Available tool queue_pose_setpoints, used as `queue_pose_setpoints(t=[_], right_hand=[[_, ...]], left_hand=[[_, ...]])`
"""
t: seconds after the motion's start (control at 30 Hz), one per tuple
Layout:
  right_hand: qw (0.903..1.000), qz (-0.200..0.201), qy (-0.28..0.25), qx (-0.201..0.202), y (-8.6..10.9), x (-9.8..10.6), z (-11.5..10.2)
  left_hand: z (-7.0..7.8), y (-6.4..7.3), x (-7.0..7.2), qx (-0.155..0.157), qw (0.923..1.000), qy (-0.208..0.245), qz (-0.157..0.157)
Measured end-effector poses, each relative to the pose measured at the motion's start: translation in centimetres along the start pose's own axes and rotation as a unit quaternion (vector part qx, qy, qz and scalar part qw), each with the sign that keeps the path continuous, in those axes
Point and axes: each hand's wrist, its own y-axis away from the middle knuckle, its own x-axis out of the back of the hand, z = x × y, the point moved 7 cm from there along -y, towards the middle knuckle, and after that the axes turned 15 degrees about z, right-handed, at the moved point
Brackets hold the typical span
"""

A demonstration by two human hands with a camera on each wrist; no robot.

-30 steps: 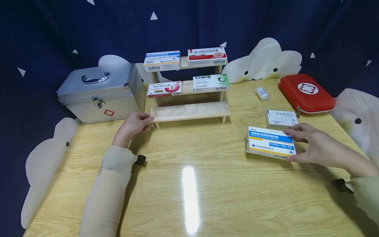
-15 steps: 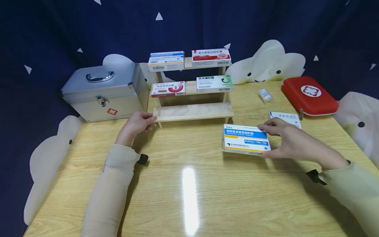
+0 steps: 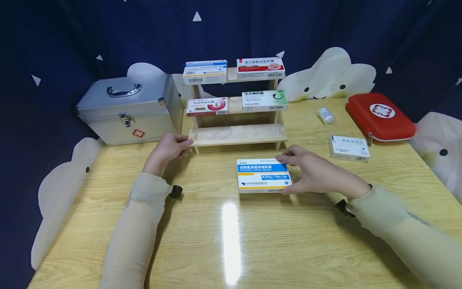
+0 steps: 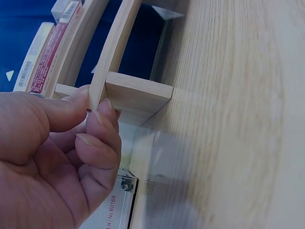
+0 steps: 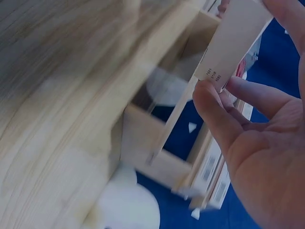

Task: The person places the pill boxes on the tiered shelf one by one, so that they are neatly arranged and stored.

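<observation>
In the head view a three-tier wooden rack [image 3: 236, 135] stands mid-table. My left hand [image 3: 169, 151] pinches the left end of its lowest shelf between thumb and fingers, which the left wrist view confirms at the shelf edge [image 4: 99, 81]. My right hand [image 3: 313, 170] grips the right end of a white, blue and yellow medicine box [image 3: 263, 176], held in front of the rack. In the right wrist view the plain end of that box [image 5: 233, 43] shows between thumb and fingers. Medicine boxes sit on the upper tiers, among them a red-and-white box [image 3: 260, 68] and a green-and-white box [image 3: 264, 100].
A silver metal case [image 3: 130, 108] stands left of the rack. On the right lie a white medicine box [image 3: 349, 148], a small white bottle [image 3: 326, 115] and a red zipped first-aid case [image 3: 380, 117]. A dark blue curtain [image 3: 231, 28] hangs behind the table.
My right hand has carried the blue-and-white medicine box leftward, from beside the white box to in front of the rack. My left hand keeps its pinch on the shelf. The view has shifted slightly.
</observation>
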Motion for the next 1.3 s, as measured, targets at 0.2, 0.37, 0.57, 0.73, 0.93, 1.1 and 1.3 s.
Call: queue_pose_setpoints(t=[0.2, 0.37, 0.57, 0.73, 0.93, 1.1, 1.3], right_hand=[[0.9996, -0.006, -0.016, 0.022, -1.5, -1.4, -1.9], [0.9988, -0.007, -0.029, 0.04, -2.7, -2.1, -3.1], [0.9983, 0.003, -0.024, 0.054, -4.3, -2.4, -4.4], [0.9983, 0.012, -0.018, 0.055, -5.8, -2.5, -5.2], [0.9994, 0.017, 0.006, 0.03, -8.2, -2.4, -5.5], [0.9996, 0.015, 0.024, 0.008, -10.2, -2.6, -5.2], [0.9993, 0.005, 0.026, -0.028, -12.1, -3.3, -5.0]], left_hand=[[0.3, -0.1, -0.1, -0.006, 1.0, -0.001, -0.002], [0.6, -0.2, -0.2, -0.022, 0.9998, 0.002, -0.001], [0.7, -0.2, -0.2, -0.02, 0.9998, 0.0, 0.003], [0.8, -0.2, -0.1, -0.02, 0.9998, -0.002, 0.005], [0.8, -0.1, 0.1, -0.022, 0.9997, -0.007, 0.005], [0.4, -0.1, 0.1, -0.02, 0.9998, -0.005, 0.003], [0.1, 0.0, 0.0, -0.014, 0.9999, -0.004, 0.003]])
